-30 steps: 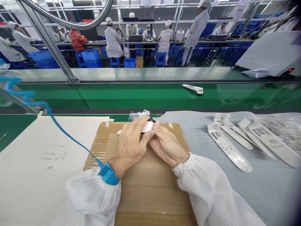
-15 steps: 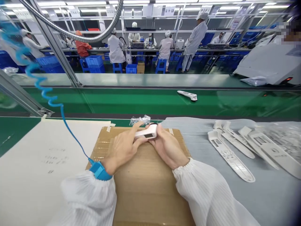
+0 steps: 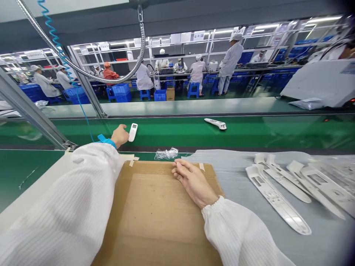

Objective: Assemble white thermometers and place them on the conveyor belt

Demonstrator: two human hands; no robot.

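Note:
My left hand [image 3: 120, 136], with a blue wrist strap [image 3: 104, 140], is stretched over the green conveyor belt, index finger extended. Just right of it, a white handheld device [image 3: 133, 132] with a small screen lies face up on the belt; whether the hand touches it I cannot tell. My right hand [image 3: 192, 181] hovers over the cardboard sheet [image 3: 166, 221], fingers loosely bent and nothing in them. Crumpled clear plastic [image 3: 166, 153] lies beyond the sheet's far edge. Farther right on the belt is another white handheld device [image 3: 215, 123].
Several white plastic shells [image 3: 279, 199] lie on the grey mat [image 3: 235, 221] at right, beside clear plastic bags. A metal post [image 3: 30, 107] rises at left, and a flexible metal hose [image 3: 111, 78] hangs overhead. Across the belt, people in work coats sit or stand at benches.
My left hand has moved forward and left from the cardboard to the belt, where the white device now lies. My right hand has let go of it and stays above the cardboard. The view has tilted up.

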